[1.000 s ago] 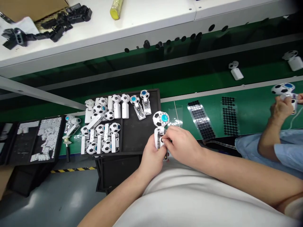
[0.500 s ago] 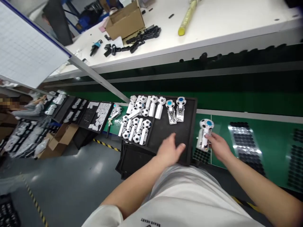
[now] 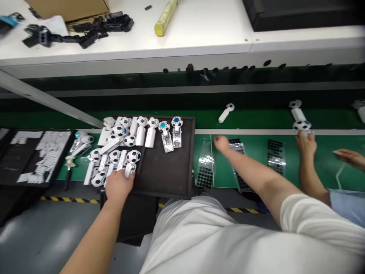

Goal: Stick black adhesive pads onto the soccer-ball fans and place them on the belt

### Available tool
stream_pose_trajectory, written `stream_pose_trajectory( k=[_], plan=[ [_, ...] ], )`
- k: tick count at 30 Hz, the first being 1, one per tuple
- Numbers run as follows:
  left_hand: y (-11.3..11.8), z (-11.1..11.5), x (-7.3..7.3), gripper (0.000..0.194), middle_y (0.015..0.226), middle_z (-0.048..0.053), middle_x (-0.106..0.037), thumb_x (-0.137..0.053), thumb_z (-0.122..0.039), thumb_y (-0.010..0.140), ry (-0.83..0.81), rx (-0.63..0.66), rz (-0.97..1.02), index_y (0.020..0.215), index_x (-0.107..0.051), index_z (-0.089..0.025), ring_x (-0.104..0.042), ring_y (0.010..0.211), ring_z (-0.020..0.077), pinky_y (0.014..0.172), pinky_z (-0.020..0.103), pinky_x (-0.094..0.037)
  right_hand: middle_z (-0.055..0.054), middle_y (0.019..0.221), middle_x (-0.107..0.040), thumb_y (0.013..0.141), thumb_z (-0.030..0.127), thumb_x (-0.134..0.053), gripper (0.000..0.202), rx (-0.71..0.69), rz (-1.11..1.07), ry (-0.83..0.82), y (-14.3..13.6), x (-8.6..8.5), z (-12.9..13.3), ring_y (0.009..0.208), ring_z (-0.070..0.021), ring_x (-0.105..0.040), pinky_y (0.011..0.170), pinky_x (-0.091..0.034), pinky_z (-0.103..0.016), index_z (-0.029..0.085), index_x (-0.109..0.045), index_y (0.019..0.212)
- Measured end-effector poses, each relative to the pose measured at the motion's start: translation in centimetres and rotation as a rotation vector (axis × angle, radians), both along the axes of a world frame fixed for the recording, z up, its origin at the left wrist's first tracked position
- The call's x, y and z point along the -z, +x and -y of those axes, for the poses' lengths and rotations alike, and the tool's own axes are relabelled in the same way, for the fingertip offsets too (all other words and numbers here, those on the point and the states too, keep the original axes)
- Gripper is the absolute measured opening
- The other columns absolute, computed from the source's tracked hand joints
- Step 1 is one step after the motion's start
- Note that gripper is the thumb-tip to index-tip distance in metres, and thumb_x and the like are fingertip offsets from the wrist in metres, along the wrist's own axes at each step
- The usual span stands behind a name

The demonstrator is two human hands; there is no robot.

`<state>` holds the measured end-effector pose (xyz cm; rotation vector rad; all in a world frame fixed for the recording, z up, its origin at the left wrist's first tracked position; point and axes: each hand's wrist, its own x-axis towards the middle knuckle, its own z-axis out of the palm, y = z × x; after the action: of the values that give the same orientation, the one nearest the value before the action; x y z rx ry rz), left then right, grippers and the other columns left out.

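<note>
My left hand closes on a white handheld device with a soccer-ball head, at the front of a pile on a black tray. Several more of these devices lie crowded on the tray's left side. Two opened ones, with inner parts showing, lie towards its back right. My right hand is curled over the green bench, beside a clear sheet of black round pads; nothing shows in it. Beyond it, one closed device lies on the green belt.
At the right, a co-worker's hand holds a similar device, with another hand nearby. A tray of small white parts and a hammer-like tool are at the left. Above runs a white shelf.
The view has swung right. My left hand has moved left from over the tray onto the pile and taken hold of a device. My right hand no longer holds its device.
</note>
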<state>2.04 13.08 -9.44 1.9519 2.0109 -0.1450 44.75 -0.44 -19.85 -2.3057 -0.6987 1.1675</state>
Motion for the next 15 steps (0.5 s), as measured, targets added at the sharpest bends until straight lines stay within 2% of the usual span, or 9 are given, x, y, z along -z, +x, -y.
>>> stream_pose_trajectory(
  k=[3, 6, 10, 13, 15],
  plan=[
    [-0.5, -0.6, -0.9, 0.043, 0.088, 0.019, -0.063, -0.061, -0.049, 0.073, -0.038, -0.128, 0.105, 0.098, -0.06, -0.014, -0.059, 0.098, 0.0474, 0.086, 0.058, -0.045, -0.009, 0.116, -0.066, 0.095, 0.036, -0.061, 0.026, -0.16, 0.142, -0.082, -2.7, 2.5, 1.9, 0.106, -0.0203, -0.063, 0.095, -0.052, -0.042, 0.014, -0.066, 0.108],
    [0.2, 0.6, -1.7, 0.046, 0.079, 0.013, -0.064, -0.058, -0.056, 0.074, -0.12, -0.259, 0.317, 0.099, -0.058, -0.017, -0.065, 0.082, 0.0383, 0.075, 0.051, -0.052, -0.01, 0.122, -0.063, 0.096, 0.032, -0.06, 0.026, -0.276, 0.237, -0.134, -4.7, 4.3, 4.8, 0.114, -0.0227, -0.059, 0.1, -0.048, -0.046, 0.014, -0.064, 0.113],
    [3.3, 3.4, -2.7, 0.047, 0.095, 0.009, -0.068, -0.067, -0.054, 0.069, -0.289, -0.448, 0.833, 0.099, -0.058, -0.018, -0.067, 0.077, 0.0251, 0.064, 0.036, -0.056, -0.01, 0.122, -0.063, 0.096, 0.032, -0.059, 0.025, -0.428, 0.249, -0.157, -6.1, 5.5, 7.6, 0.115, -0.0224, -0.059, 0.1, -0.049, -0.045, 0.015, -0.064, 0.114],
    [5.7, 5.0, -3.7, 0.052, 0.095, 0.007, -0.069, -0.077, -0.049, 0.063, -0.353, -0.506, 0.985, 0.099, -0.058, -0.016, -0.065, 0.072, 0.0201, 0.059, 0.031, -0.056, -0.009, 0.119, -0.064, 0.095, 0.032, -0.06, 0.024, -0.519, 0.236, -0.173, -6.8, 6.2, 8.3, 0.112, -0.022, -0.06, 0.098, -0.05, -0.045, 0.015, -0.065, 0.111],
    [6.9, 5.6, -4.6, 0.052, 0.094, 0.006, -0.069, -0.079, -0.047, 0.063, -0.383, -0.534, 1.059, 0.099, -0.058, -0.016, -0.064, 0.07, 0.0185, 0.058, 0.029, -0.056, -0.009, 0.119, -0.064, 0.095, 0.032, -0.06, 0.024, -0.53, 0.262, -0.192, -7.3, 6.5, 8.4, 0.112, -0.0221, -0.06, 0.098, -0.05, -0.045, 0.014, -0.065, 0.111]
  ],
)
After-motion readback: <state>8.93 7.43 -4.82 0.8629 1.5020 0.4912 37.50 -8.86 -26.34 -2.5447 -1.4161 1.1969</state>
